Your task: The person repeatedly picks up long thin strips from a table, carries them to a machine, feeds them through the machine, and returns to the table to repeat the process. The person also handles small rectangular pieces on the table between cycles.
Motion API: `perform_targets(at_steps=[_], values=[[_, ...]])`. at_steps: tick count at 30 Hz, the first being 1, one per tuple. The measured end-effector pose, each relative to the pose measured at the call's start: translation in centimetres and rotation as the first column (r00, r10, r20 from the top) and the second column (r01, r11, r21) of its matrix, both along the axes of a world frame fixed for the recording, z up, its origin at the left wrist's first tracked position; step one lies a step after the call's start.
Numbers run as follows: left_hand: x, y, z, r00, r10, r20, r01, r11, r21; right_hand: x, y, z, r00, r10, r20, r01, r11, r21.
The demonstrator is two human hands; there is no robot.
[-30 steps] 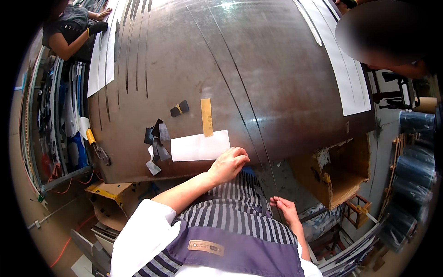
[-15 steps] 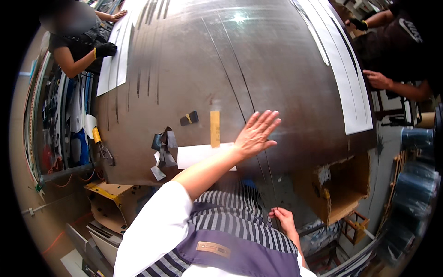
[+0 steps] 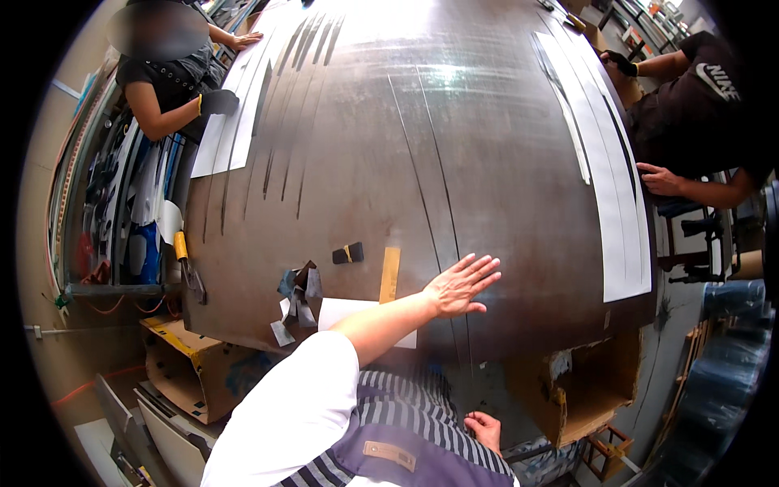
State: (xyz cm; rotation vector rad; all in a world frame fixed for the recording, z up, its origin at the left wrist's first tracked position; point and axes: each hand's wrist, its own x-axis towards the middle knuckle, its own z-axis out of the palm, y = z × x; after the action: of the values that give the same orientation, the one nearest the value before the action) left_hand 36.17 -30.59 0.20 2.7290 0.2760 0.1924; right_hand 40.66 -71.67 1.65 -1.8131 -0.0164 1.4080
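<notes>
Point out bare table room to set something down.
Widest free patch: the table between the two thin dark strips and the long white sheet at right. Another lies just left of them, beyond the banded black bundle and yellow strip. Crowded: near-left, with scraps, white paper.

White lettering above a curved white emblem point(image 3: 719, 83) stands out on the dark shirt point(image 3: 677, 109) of a co-worker on the right side of a broad brown bench point(image 3: 527, 203). At lower centre, a tan patch point(image 3: 389, 456) on a purple-and-striped apron point(image 3: 345, 448) carries small dark print, too fine to read.
</notes>
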Motion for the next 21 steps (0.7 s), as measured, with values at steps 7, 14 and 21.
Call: perform_targets(at_steps=[7, 14, 21], values=[[0.0, 0.2, 0.7, 0.999, -0.008, -0.036, 0.006, 0.999, -0.033, 0.8, 0.7, 1.0, 0.986, -0.048, -0.161, 0.045, 0.999, -0.027], [0.3, 0.2, 0.7, 0.999, -0.023, -0.032, 0.022, 0.999, -0.034, 1.0, 1.1, 1.3, 0.977, 0.005, -0.214, -0.018, 0.998, -0.061], [0.1, 1.0, 2.3, 0.999, 0.043, 0.02, -0.036, 0.963, -0.267, 0.1, 0.4, 1.0, 0.997, 0.066, -0.027, -0.066, 0.998, -0.005]])
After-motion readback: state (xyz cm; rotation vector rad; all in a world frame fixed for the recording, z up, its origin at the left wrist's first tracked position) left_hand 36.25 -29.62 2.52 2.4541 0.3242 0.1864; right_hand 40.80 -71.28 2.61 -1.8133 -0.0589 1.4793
